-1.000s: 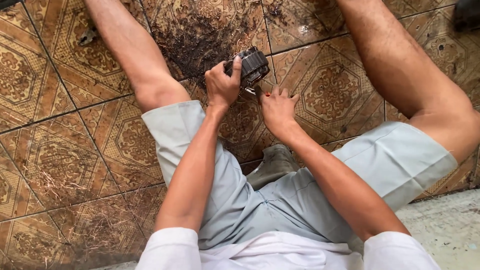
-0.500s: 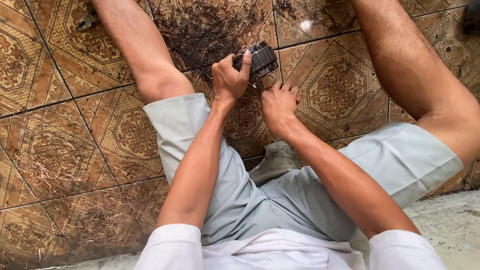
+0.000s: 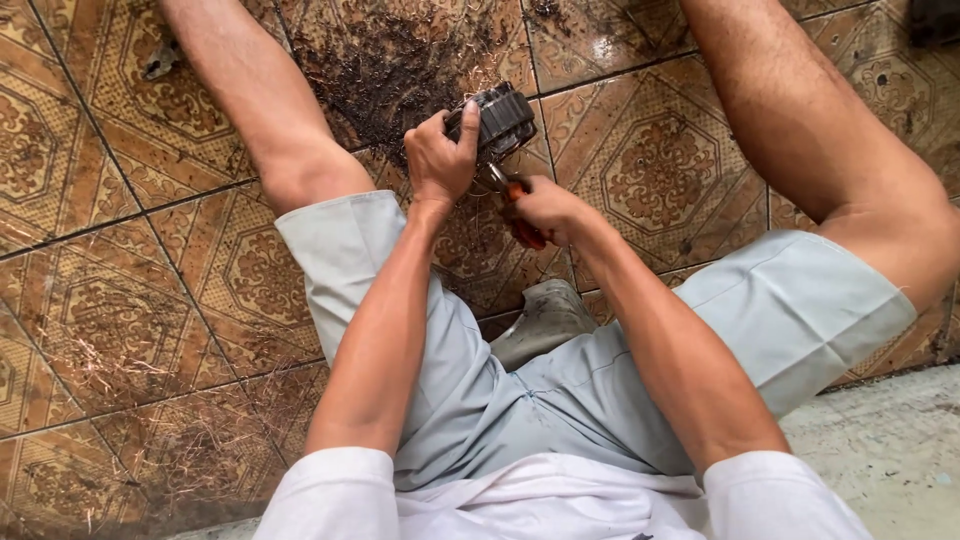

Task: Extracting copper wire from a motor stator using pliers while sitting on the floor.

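My left hand (image 3: 440,160) reaches forward between my spread knees, fingers curled tight, thumb raised. My right hand (image 3: 545,208) sits just beside it, slightly nearer me, fist closed, both forearms stretched out and converging.

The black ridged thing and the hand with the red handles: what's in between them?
In the head view, only the tool's metal tip spans from the right hand to the black ridged part, held by the left hand.

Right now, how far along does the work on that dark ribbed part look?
Looks partway. Done: a heap of dark debris and loose wire strands already lies on the tiled floor. In hand: the left hand grips the dark ribbed part while the right hand works red-handled pliers at it. Left: how much remains inside cannot be seen.
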